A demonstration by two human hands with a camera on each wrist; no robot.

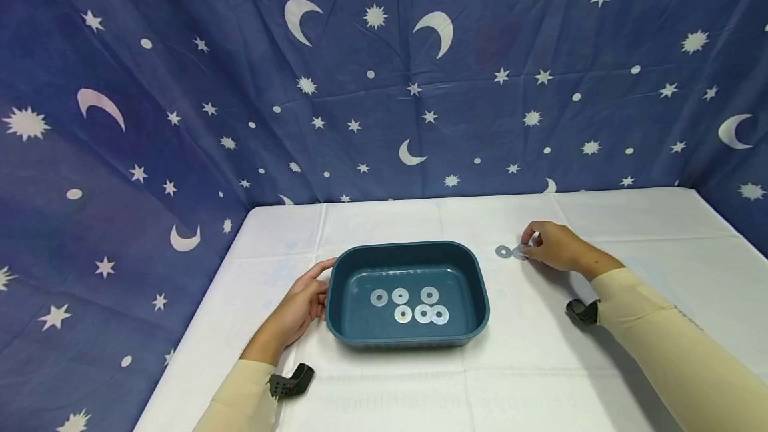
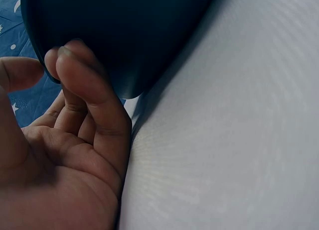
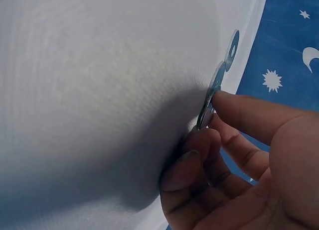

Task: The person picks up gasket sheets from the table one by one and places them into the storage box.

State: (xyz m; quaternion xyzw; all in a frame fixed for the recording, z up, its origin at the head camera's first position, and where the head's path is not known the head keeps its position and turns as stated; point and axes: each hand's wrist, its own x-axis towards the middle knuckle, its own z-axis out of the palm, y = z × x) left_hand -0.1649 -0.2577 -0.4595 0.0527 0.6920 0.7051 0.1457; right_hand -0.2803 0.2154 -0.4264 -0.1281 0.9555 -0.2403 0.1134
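Note:
Near the right back of the table, my right hand (image 1: 555, 245) pinches a flat metal washer (image 3: 206, 113) between thumb and fingertips. It overlaps another washer (image 3: 218, 74) lying just beyond, and a further washer (image 1: 503, 252) lies flat to the left. My left hand (image 1: 300, 305) rests against the left side of a dark teal basin (image 1: 408, 341). Its bent, relaxed fingers (image 2: 82, 80) touch the basin's outer wall, with the thumb close to the edge. Inside the basin several silvery washers (image 1: 400, 296) lie flat, two of them overlapping at the front right.
A white cloth (image 1: 384, 392) covers the table. Behind and to the left hangs a blue curtain (image 1: 360, 119) with pale moons and stars. A dark wrist device (image 1: 292, 381) is on the left wrist, and another dark device (image 1: 582, 312) on the right.

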